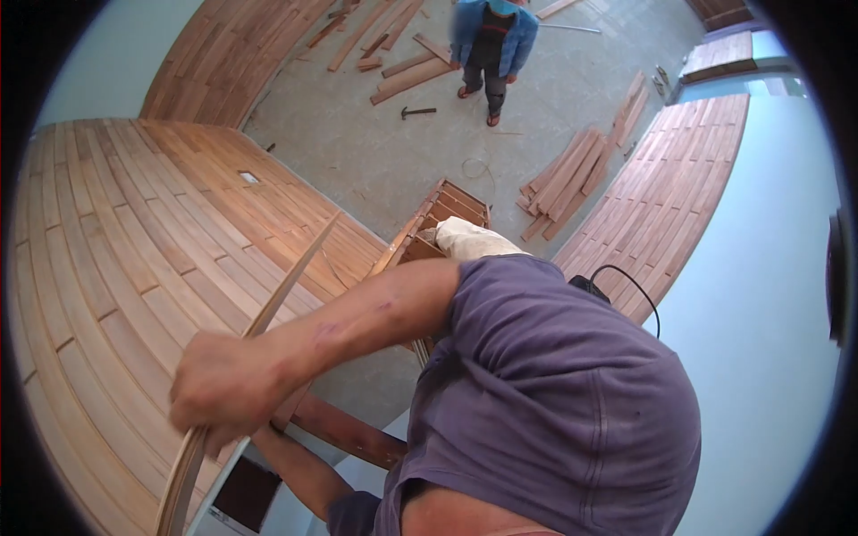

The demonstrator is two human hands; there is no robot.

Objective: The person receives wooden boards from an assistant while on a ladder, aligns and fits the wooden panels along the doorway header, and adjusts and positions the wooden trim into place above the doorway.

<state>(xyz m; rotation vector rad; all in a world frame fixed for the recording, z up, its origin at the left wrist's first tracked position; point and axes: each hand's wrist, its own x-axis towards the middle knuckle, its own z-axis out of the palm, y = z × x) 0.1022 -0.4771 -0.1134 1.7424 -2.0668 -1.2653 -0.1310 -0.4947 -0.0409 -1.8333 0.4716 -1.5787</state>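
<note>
My right hand [228, 384] is closed around a long, thin wooden strip [290, 281], slightly blurred. The strip runs slantwise from above the fist down to the lower edge of the view, in front of the plank-covered wall [116, 295]. My left forearm [308, 473] reaches in below the right arm. The left hand's fingers are hidden behind the right hand and the strip. Near the left forearm is a reddish-brown beam [349, 433]. Beneath me stands a wooden ladder-like frame [460, 198], partly covered by my light trousers [474, 239].
A person [492, 45] in a blue jacket stands on the grey floor [357, 147]. A hammer [417, 112] and loose boards [411, 76] lie nearby. More boards [567, 174] are piled toward the right wall. A black cable [639, 290] loops beside my body.
</note>
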